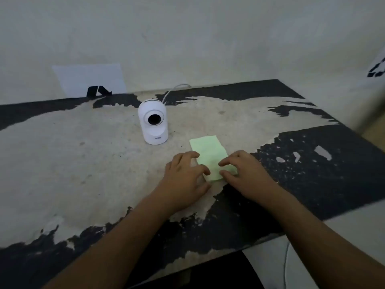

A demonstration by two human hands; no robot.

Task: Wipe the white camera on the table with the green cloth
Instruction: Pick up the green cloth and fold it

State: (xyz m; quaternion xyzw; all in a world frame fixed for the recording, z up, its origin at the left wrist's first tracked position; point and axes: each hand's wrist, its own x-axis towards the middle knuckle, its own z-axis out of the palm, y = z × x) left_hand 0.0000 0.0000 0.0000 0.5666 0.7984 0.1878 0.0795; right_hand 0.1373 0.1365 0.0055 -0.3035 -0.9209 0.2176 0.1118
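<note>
The white camera (153,122) stands upright near the middle of the worn table (62,159), its dark lens facing me and a white cable running off behind it. To its right and nearer to me, the pale green cloth (209,153) lies flat, folded into a rectangle. My left hand (185,180) rests palm down at the cloth's left edge, fingertips touching it. At the cloth's near right corner my right hand (245,174) has its fingers curled on the fabric. Neither hand has lifted the cloth.
The table top is black with large patches worn pale. A white sheet (89,80) with a black marker leans against the back wall. The table's right edge (354,209) drops off close to my right arm. A thin cable (285,265) hangs below the front edge.
</note>
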